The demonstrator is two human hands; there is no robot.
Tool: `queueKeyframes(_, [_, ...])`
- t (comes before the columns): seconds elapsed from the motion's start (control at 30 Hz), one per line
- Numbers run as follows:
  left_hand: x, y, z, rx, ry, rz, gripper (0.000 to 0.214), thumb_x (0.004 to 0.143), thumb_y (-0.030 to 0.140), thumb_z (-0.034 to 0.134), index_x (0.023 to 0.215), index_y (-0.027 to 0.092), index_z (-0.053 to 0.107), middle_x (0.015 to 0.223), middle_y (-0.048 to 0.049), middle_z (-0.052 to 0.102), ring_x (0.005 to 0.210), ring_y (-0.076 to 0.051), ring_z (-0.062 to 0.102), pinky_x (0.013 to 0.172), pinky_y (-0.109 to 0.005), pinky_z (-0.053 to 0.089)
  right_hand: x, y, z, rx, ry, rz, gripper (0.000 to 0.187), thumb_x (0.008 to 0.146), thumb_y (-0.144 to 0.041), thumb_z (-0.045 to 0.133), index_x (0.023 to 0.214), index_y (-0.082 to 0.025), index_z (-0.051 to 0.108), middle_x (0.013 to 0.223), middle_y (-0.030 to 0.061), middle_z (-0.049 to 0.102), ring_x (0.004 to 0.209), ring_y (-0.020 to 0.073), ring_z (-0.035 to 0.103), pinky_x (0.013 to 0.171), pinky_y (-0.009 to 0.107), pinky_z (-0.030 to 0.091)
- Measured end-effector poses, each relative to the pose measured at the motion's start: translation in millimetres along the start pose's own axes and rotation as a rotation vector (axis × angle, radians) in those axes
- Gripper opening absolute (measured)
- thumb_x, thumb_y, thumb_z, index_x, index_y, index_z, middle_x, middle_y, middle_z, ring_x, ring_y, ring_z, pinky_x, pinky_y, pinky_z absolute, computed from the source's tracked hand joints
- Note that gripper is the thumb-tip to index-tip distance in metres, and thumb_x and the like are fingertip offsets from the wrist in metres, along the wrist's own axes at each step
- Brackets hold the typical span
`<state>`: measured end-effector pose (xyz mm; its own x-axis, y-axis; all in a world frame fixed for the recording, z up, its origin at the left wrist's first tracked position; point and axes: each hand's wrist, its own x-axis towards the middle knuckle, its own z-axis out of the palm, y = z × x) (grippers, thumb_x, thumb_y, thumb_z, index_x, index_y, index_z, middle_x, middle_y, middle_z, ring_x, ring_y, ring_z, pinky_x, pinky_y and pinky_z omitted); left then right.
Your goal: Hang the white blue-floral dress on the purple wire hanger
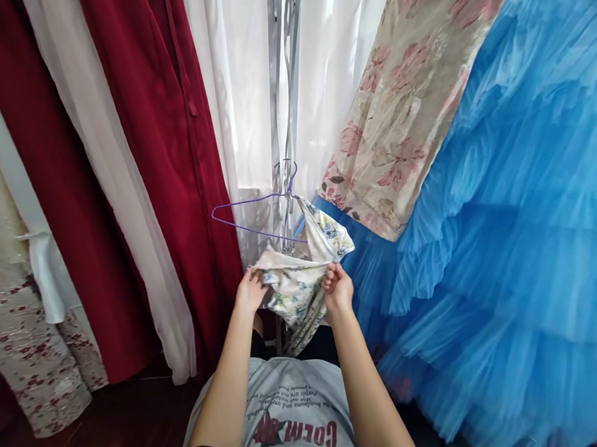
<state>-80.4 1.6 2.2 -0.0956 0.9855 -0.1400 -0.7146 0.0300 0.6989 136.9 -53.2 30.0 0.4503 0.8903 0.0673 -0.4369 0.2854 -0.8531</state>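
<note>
A white garment with a blue and yellow floral print (297,290) hangs partly on a purple hanger (242,203). One side of the garment covers the hanger's right arm, while the left arm of the hanger is bare. My left hand (251,291) grips the garment's upper edge at its left end. At the other end of that edge, my right hand (338,287) pinches the cloth. Between my hands the edge is stretched nearly straight, and the rest of the cloth drops below toward my lap.
Dark red and pale drapes (143,125) hang on the left. A metal pole (283,71) stands behind the hanger before white curtains (246,86). On the right hang a beige floral garment (397,111) and a ruffled blue tulle dress (519,238). Dark floor (123,426) shows lower left.
</note>
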Motion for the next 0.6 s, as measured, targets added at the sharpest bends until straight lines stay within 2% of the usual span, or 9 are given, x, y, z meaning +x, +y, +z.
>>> queueKeyframes(0.1, [-16, -12, 24.0, -0.039, -0.175, -0.007, 0.02, 0.083, 0.036, 0.073, 0.086, 0.02, 0.061, 0.096, -0.0055, 0.07, 0.093, -0.021, 0.067, 0.087, -0.036, 0.053, 5, -4, -19, -0.022, 0.13, -0.042, 0.024, 0.076, -0.048, 0.057, 0.083, -0.024, 0.056, 0.061, -0.0037, 0.051, 0.051, 0.0142, 0.044, 0.046, 0.025, 0.034])
queueKeyframes(0.17, [-29, -9, 44.8, -0.024, -0.335, 0.078, 0.023, 0.081, 0.037, 0.077, 0.089, 0.021, 0.062, 0.098, -0.0036, 0.069, 0.096, -0.019, 0.066, 0.092, -0.035, 0.051, 2, -9, -18, -0.107, 0.119, -0.103, 0.023, 0.071, -0.04, 0.062, 0.086, -0.023, 0.061, 0.077, 0.0008, 0.062, 0.066, 0.0165, 0.053, 0.056, 0.026, 0.041])
queueKeyframes(0.23, [-44, -5, 63.6, 0.104, -0.493, 0.194, 0.025, 0.082, 0.042, 0.077, 0.089, 0.021, 0.065, 0.096, -0.0028, 0.068, 0.094, -0.017, 0.064, 0.093, -0.032, 0.05, -6, -15, -8, -0.263, -0.07, -0.178, 0.02, 0.068, -0.035, 0.064, 0.083, -0.022, 0.064, 0.087, 0.0032, 0.067, 0.08, 0.0194, 0.057, 0.068, 0.028, 0.046])
queueKeyframes(0.3, [-59, -3, 76.3, 0.324, -0.584, 0.299, 0.026, 0.086, 0.045, 0.073, 0.091, 0.02, 0.068, 0.094, -0.0033, 0.068, 0.092, -0.017, 0.064, 0.092, -0.031, 0.049, -18, -20, 5, -0.406, -0.398, -0.175, 0.012, 0.069, -0.032, 0.063, 0.076, -0.021, 0.063, 0.084, 0.0025, 0.066, 0.083, 0.0204, 0.056, 0.075, 0.029, 0.046])
queueKeyframes(0.37, [-69, -1, 81.2, 0.514, -0.594, 0.422, 0.027, 0.089, 0.047, 0.069, 0.091, 0.02, 0.071, 0.1, -0.0057, 0.068, 0.1, -0.02, 0.063, 0.093, -0.031, 0.048, -30, -23, 14, -0.429, -0.68, -0.003, 0.01, 0.07, -0.03, 0.061, 0.067, -0.021, 0.058, 0.072, 0.0002, 0.062, 0.075, 0.0184, 0.053, 0.071, 0.028, 0.045])
queueKeyframes(0.4, [-71, 0, 80.8, 0.576, -0.584, 0.483, 0.028, 0.089, 0.047, 0.069, 0.09, 0.02, 0.072, 0.109, -0.0077, 0.067, 0.107, -0.022, 0.062, 0.093, -0.032, 0.048, -36, -23, 17, -0.41, -0.769, 0.105, 0.013, 0.071, -0.031, 0.061, 0.064, -0.021, 0.056, 0.067, -0.0005, 0.059, 0.07, 0.0174, 0.052, 0.067, 0.028, 0.044])
queueKeyframes(0.47, [-72, 1, 75.4, 0.641, -0.575, 0.551, 0.031, 0.089, 0.05, 0.068, 0.087, 0.019, 0.072, 0.126, -0.0107, 0.062, 0.117, -0.025, 0.058, 0.094, -0.032, 0.048, -45, -23, 17, -0.36, -0.85, 0.281, 0.019, 0.071, -0.036, 0.06, 0.062, -0.021, 0.054, 0.06, -0.0007, 0.055, 0.062, 0.0162, 0.049, 0.061, 0.027, 0.042])
queueKeyframes(0.5, [-72, 2, 70.9, 0.653, -0.583, 0.534, 0.034, 0.089, 0.052, 0.067, 0.088, 0.019, 0.072, 0.129, -0.011, 0.061, 0.116, -0.025, 0.059, 0.091, -0.032, 0.048, -48, -23, 17, -0.325, -0.863, 0.336, 0.021, 0.071, -0.04, 0.059, 0.062, -0.022, 0.054, 0.058, -0.0002, 0.055, 0.06, 0.0164, 0.05, 0.059, 0.028, 0.042])
queueKeyframes(0.6, [-76, -3, 52.0, 0.616, -0.607, 0.293, 0.039, 0.09, 0.058, 0.063, 0.096, 0.021, 0.069, 0.102, -0.0064, 0.067, 0.086, -0.018, 0.063, 0.077, -0.03, 0.049, -52, -29, 16, -0.187, -0.828, 0.365, 0.03, 0.071, -0.053, 0.052, 0.066, -0.023, 0.057, 0.058, 0.0032, 0.058, 0.059, 0.0212, 0.057, 0.061, 0.033, 0.047])
